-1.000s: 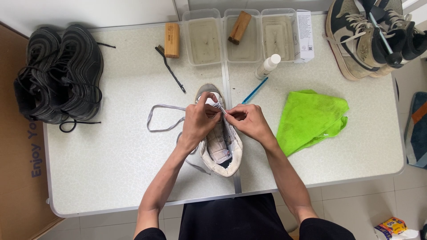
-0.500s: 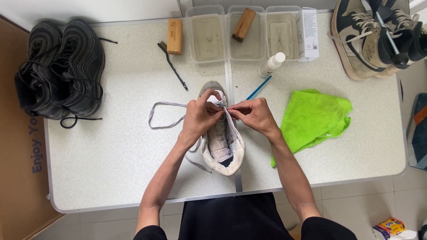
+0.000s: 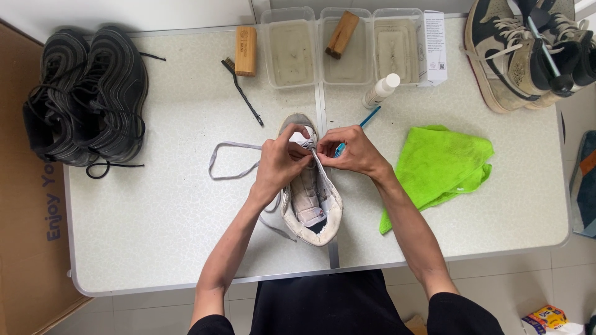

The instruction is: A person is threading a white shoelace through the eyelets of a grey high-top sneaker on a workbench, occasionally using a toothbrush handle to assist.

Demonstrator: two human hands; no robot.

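Left hand (image 3: 279, 164): fingers pinched on the grey lace (image 3: 233, 162) at the eyelets near the toe.
Right hand (image 3: 351, 151): fingers pressed together on the same lace end, touching the left hand.
White shoe (image 3: 310, 195): flat on the surface (image 3: 174, 229), toe pointing away, lace looping out to the left.
Nearby: blue toothbrush (image 3: 366, 119) just behind the right hand; green cloth (image 3: 444, 164) to the right; black sneakers (image 3: 87, 102) far left.
Risk: the loose loop could snag, or a hard pull could drag the unweighted shoe.
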